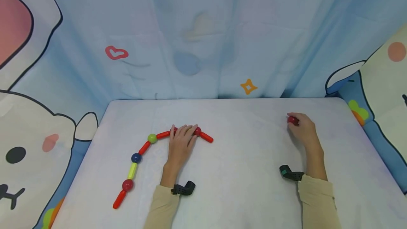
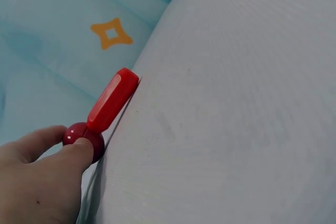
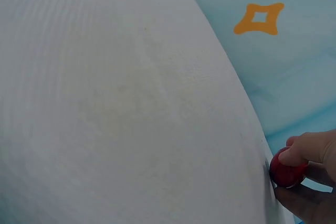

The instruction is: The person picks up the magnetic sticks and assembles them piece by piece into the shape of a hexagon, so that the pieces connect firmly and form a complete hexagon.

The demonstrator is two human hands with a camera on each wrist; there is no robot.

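A curved chain of coloured toy magnetic sticks and balls lies on the left half of the white table, with a blue ball (image 1: 136,157), a green ball (image 1: 152,138) and a yellow stick (image 1: 132,170) in it. My left hand (image 1: 182,144) covers part of the chain's upper stretch. Its thumb and a finger hold a dark red ball (image 2: 85,141), from which a red stick (image 1: 206,137) points right. Far to the right, my right hand (image 1: 303,128) pinches a separate red ball (image 3: 286,168) between thumb and fingers, low over the table.
The chain's lower-left end is a red stick (image 1: 119,199) joined to a red ball (image 1: 128,185). The white table (image 1: 241,172) ends at the back against a blue printed curtain (image 1: 203,45). Each wrist wears a black camera band.
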